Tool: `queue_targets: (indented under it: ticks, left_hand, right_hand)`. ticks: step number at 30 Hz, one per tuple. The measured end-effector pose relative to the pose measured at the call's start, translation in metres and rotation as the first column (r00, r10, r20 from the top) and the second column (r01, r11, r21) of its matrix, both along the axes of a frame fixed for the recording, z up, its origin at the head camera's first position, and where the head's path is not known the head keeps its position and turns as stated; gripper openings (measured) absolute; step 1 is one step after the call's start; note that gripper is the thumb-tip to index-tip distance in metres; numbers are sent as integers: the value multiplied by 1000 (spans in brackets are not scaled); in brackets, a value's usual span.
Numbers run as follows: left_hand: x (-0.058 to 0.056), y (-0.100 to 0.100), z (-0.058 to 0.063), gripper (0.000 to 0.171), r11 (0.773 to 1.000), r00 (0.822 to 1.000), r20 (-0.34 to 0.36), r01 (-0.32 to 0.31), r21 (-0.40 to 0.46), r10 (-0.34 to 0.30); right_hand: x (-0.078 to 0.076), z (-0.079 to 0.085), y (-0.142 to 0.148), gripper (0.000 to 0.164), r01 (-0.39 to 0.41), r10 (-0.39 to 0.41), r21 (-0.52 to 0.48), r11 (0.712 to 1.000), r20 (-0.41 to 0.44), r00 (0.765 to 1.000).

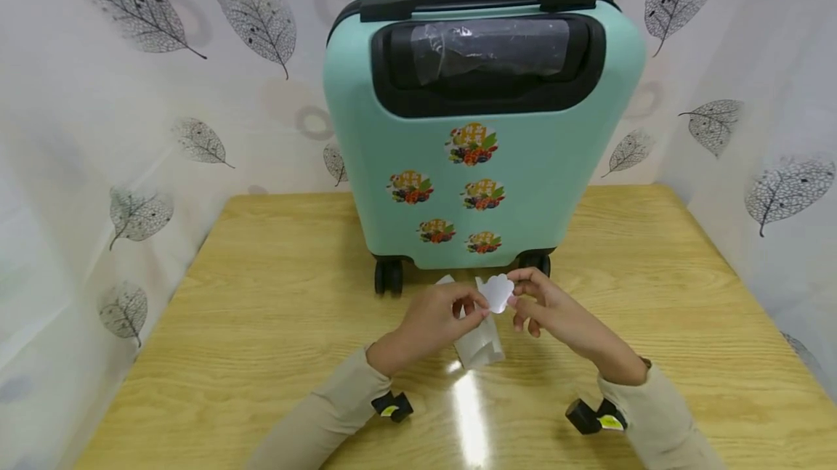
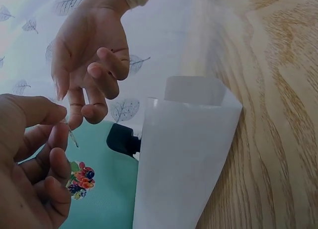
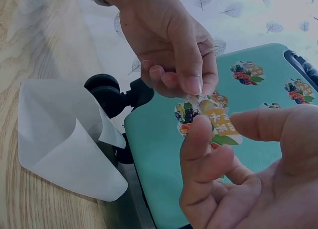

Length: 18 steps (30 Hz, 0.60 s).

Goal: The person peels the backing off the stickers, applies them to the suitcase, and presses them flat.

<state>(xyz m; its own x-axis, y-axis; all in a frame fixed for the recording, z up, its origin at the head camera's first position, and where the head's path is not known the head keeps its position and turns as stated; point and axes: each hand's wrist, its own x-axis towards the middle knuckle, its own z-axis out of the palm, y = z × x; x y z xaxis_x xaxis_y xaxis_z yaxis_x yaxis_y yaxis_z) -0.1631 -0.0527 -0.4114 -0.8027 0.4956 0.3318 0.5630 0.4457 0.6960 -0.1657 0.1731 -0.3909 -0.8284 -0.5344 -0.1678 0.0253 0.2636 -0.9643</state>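
Observation:
A small scalloped sticker (image 1: 497, 293) is held up in front of the suitcase, its white back toward the head camera. Its fruit print shows on the sticker (image 3: 226, 127) in the right wrist view. My left hand (image 1: 438, 317) pinches the sticker's edge between thumb and fingertips. At the sticker's other side is my right hand (image 1: 552, 314), thumb and index finger spread apart around its edge. The mint-green suitcase (image 1: 530, 179) stands upright behind both hands, several matching fruit stickers (image 1: 484, 194) on its front. White backing paper (image 1: 480, 345) lies curled on the table beneath the hands.
The suitcase's black wheels (image 1: 389, 276) rest on the wooden table (image 1: 275, 296). Clear film (image 1: 490, 45) covers its recessed handle. A leaf-patterned backdrop (image 1: 255, 121) surrounds the table's back and sides.

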Motion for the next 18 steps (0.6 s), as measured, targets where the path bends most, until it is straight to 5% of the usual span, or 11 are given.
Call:
queue_targets:
  ticks: [8, 14, 18]
  left_hand:
    - [-6, -3, 4, 6, 977, 974, 217, -104, 185, 62]
    - [-12, -10, 6, 12, 945, 924, 380, -153, 290, 33]
    - [-16, -11, 7, 16, 920, 872, 490, -172, 353, -25]
  right_hand:
    - [0, 1, 1, 47, 16, -15, 31, 999, -10, 1000]
    - [-1, 2, 4, 45, 38, -36, 49, 998, -30, 999]
    - [-1, 1, 2, 42, 47, -45, 39, 998, -53, 998]
